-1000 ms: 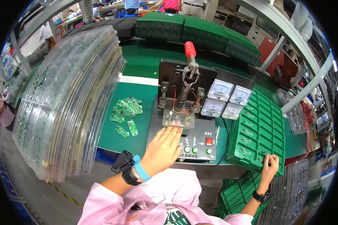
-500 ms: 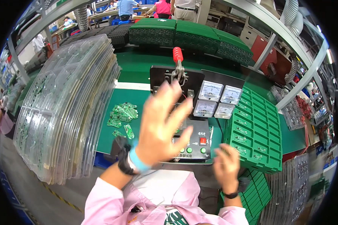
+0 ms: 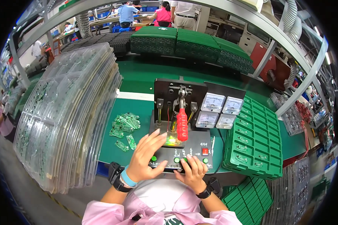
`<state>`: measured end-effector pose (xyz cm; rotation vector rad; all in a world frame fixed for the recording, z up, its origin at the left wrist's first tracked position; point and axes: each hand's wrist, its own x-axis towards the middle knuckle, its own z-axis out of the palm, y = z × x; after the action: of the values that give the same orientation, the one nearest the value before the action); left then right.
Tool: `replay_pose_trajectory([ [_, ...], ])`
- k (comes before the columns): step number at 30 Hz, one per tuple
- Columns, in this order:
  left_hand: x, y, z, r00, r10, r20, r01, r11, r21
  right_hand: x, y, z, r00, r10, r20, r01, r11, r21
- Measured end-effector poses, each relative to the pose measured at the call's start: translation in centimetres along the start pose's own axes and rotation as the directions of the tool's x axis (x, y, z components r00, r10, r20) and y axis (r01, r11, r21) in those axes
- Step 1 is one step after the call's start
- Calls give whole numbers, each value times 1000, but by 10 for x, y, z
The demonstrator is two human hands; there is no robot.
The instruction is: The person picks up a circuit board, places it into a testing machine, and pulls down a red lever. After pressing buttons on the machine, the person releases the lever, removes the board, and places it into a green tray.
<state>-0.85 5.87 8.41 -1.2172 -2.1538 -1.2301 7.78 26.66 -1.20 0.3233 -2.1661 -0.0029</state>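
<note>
My left hand [image 3: 148,155] is open, with its fingers spread along the left side of a black test box [image 3: 163,153]. It holds nothing, and its fingertips lie close to a yellow-green light [image 3: 171,140] glowing under the clamp. At the box's front edge, my right hand [image 3: 194,173] has its fingers stretched over the row of green buttons [image 3: 176,160]; one button is partly covered by a fingertip. Above both hands, the toggle clamp's red handle [image 3: 182,125] points down toward me. A heap of small green circuit boards [image 3: 125,122] lies left of the box.
Tall stacks of clear plastic trays [image 3: 67,112] rise at the left. Four-sided panel meters [image 3: 213,102] stand right of the clamp, beside a green compartment tray [image 3: 255,142] holding several boards. Green tray stacks [image 3: 197,45] line the back. People sit and stand beyond.
The red clamp handle has swung from upright to down, and a light now glows beneath it. My left hand has lowered to the box; my right hand has moved left onto the buttons.
</note>
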Motion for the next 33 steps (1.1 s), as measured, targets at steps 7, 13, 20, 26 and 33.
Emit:
replay_pose_trajectory([
  [7,-15,-18,4,992,-124,16,121,981,151,-7,0,7,994,-9,-105,9,1000,-4],
  [13,4,-17,1,998,-62,-1,61,969,241,-4,3,2,994,-47,-100,49,999,20],
  [20,13,-15,1,985,-84,148,17,913,408,-3,1,0,994,-14,-106,18,999,38],
  [26,3,-16,-2,971,-157,180,80,924,374,6,-4,-8,997,51,-55,-47,996,80],
  [33,-22,-27,-8,975,-220,-21,220,957,191,12,2,-9,999,35,-23,-31,987,161],
])
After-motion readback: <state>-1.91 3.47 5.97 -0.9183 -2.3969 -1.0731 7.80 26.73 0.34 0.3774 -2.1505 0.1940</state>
